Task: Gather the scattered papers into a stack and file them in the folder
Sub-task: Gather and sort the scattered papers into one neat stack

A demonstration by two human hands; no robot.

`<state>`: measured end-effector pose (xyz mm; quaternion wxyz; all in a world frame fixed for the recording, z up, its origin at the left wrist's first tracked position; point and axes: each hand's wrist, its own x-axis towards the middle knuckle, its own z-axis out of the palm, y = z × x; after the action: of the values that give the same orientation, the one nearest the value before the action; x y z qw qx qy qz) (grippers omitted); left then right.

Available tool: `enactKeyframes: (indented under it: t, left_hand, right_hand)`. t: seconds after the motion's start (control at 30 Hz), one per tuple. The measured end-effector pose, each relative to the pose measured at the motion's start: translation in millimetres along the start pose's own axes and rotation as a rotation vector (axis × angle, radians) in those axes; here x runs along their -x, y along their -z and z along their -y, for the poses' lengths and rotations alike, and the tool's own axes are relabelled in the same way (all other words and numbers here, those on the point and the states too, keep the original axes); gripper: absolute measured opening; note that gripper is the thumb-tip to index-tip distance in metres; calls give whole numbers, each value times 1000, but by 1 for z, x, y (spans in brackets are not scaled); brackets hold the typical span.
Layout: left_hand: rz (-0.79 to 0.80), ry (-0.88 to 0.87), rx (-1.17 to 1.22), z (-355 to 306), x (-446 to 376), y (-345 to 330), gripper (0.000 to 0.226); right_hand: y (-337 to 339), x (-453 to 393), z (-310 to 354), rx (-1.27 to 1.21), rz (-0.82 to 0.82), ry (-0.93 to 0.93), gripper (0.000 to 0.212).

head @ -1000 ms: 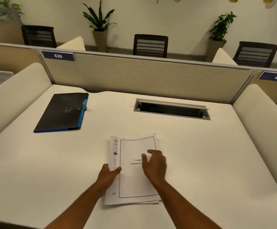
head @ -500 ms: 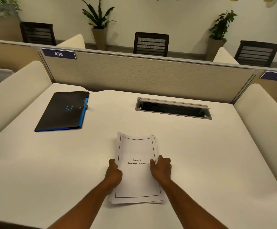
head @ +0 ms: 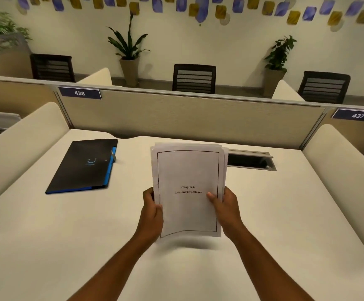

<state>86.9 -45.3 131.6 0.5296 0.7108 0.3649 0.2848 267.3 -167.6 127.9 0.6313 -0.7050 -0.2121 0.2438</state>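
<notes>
A stack of white papers (head: 187,170), with a bordered title page on top, is held upright above the white desk (head: 46,235). My left hand (head: 151,211) grips its left edge and my right hand (head: 224,205) grips its right edge, thumb on the front page. The sheets are slightly uneven along the top and right side. A black folder (head: 83,165) with a blue spine and edge lies shut on the desk to the left, apart from both hands.
A rectangular cable slot (head: 250,161) is sunk into the desk behind the papers. A beige partition (head: 187,118) closes the back, and padded cream dividers (head: 350,161) flank both sides. Chairs and potted plants stand beyond.
Both hands went from squaring the stack flat on the desk to gripping its sides and lifting it upright off the surface. The view tilted upward.
</notes>
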Motion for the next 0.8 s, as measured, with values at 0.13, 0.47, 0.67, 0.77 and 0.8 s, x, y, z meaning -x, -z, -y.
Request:
enactKeyframes:
  t: [0.13,0.47,0.67,0.77,0.8]
  left_hand:
    - [-99,-151,113,-28,-7,-3,29]
    - [-99,-120,80,-21,-23,-14,23]
    - [-81,-89,119,-11,-14,-18,15]
    - [-116,-114,138,-15,-5,-24,17]
    - [-130,-111,143,-13,-3,-24,19]
  right_hand:
    - [-8,7,19,-41,-51,194,26]
    - [-26,3,24,52,-151,211,38]
    - [-27,7,6,54,-174,150,22]
    - [-28,11,7,15,-190,153,24]
    - [-27,12,6,10,-190,142,24]
